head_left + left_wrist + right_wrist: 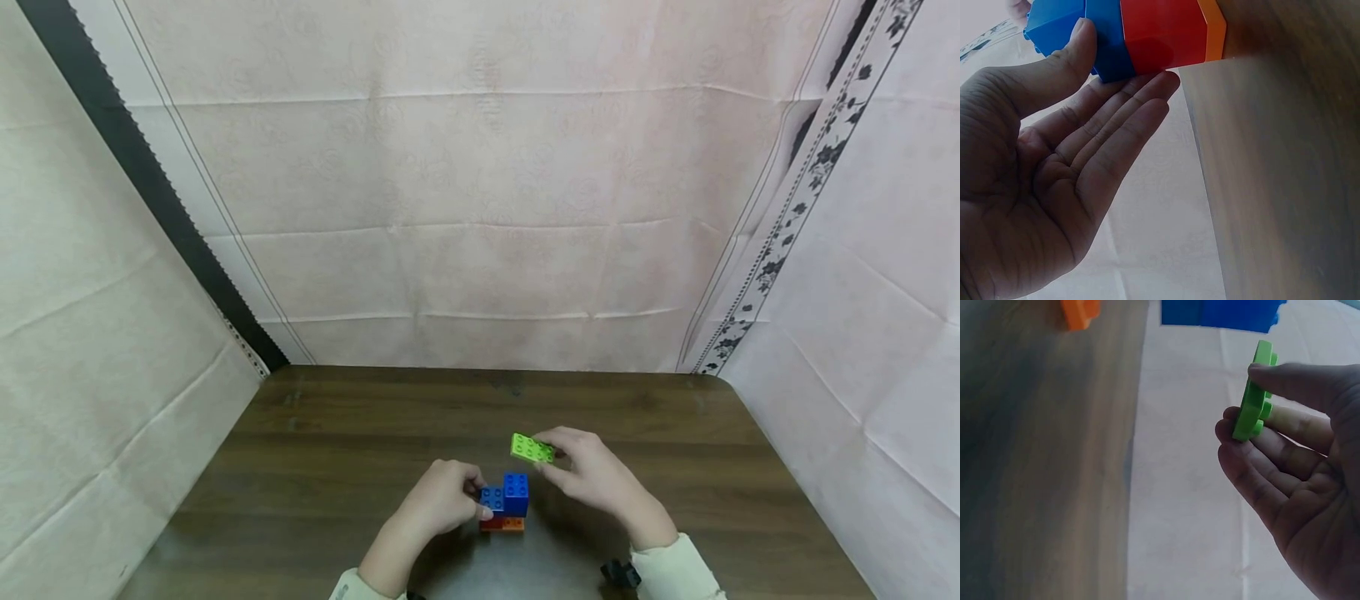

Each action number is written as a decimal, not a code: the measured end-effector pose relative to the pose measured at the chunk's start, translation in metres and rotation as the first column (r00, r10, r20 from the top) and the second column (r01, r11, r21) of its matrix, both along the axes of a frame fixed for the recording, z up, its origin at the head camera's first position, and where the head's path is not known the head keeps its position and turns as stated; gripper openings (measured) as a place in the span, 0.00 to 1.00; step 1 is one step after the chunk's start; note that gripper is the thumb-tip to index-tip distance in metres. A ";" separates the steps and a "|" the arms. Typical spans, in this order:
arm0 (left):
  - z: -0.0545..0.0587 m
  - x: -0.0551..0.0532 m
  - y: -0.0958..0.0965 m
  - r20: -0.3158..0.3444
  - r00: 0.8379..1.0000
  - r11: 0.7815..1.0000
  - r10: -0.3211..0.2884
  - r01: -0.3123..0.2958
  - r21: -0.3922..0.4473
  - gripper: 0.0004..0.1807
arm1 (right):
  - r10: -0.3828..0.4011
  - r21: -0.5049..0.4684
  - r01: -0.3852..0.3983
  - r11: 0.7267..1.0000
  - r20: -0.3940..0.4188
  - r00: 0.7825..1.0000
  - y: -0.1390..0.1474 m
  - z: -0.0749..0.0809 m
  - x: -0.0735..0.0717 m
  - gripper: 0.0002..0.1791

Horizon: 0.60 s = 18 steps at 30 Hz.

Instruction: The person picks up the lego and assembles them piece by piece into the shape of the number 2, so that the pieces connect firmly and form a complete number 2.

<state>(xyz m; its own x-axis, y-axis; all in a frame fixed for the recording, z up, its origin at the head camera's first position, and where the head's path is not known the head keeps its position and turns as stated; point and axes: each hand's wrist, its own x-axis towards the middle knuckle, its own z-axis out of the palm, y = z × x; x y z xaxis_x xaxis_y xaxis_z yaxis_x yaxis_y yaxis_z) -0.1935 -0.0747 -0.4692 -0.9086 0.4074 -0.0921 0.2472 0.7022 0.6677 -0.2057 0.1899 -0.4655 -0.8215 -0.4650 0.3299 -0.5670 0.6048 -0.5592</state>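
Observation:
A stack of toy building bricks stands on the table, orange brick [513, 524] at the bottom. Over it comes a red brick [1163, 34], then a blue brick [1109, 37], with another blue brick [516, 494] on top at the right. My left hand [441, 502] pinches the stack's left side, thumb on the lower blue brick and fingers behind. To the upper right of the stack, my right hand [596, 473] holds a flat lime-green brick [532, 448] in the air between thumb and fingertips. Its studs [1266, 410] face the palm in the right wrist view.
The brown wooden table [337, 442] spreads around the hands. Pale cloth sheets hang at the back [487, 208], left [112, 375] and right [862, 333]. A small black object [621, 573] sits at the right sleeve's cuff.

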 end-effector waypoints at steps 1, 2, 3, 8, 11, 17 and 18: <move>0.000 0.000 0.000 0.003 1.000 1.000 0.003 -0.003 -0.001 0.13 | 0.010 -0.002 -0.010 1.000 -0.004 1.000 -0.001 0.002 0.001 0.18; 0.000 0.000 0.001 0.005 1.000 1.000 0.007 -0.006 -0.002 0.13 | 0.021 -0.005 -0.021 1.000 -0.009 1.000 -0.002 0.004 0.003 0.18; 0.000 0.000 0.001 0.006 1.000 1.000 0.010 -0.010 -0.002 0.13 | 0.032 -0.009 -0.032 0.999 -0.016 0.999 -0.004 0.005 0.004 0.18; 0.001 -0.001 0.002 0.004 1.000 1.000 0.013 -0.013 -0.002 0.13 | 0.080 -0.026 -0.081 0.996 -0.043 0.996 -0.009 0.013 0.008 0.18; 0.000 -0.001 0.001 -0.002 1.000 1.000 0.007 -0.007 -0.002 0.13 | 0.108 -0.042 -0.110 0.993 -0.047 0.993 -0.012 0.015 0.009 0.18; -0.001 0.000 0.001 -0.001 1.000 1.000 0.005 -0.005 -0.001 0.13 | 0.140 -0.050 -0.139 0.989 0.006 0.990 -0.015 0.016 0.013 0.17; -0.001 0.000 0.001 0.000 1.000 1.000 0.005 -0.005 -0.001 0.13 | 0.142 -0.047 -0.141 0.989 0.016 0.990 -0.015 0.016 0.013 0.17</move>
<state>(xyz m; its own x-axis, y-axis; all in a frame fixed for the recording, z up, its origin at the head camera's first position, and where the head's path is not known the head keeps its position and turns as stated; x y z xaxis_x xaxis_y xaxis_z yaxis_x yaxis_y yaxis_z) -0.1939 -0.0741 -0.4704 -0.9104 0.4033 -0.0923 0.2441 0.7037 0.6673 -0.1924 0.1747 -0.4496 -0.7548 -0.5619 0.3383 -0.6340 0.4929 -0.5958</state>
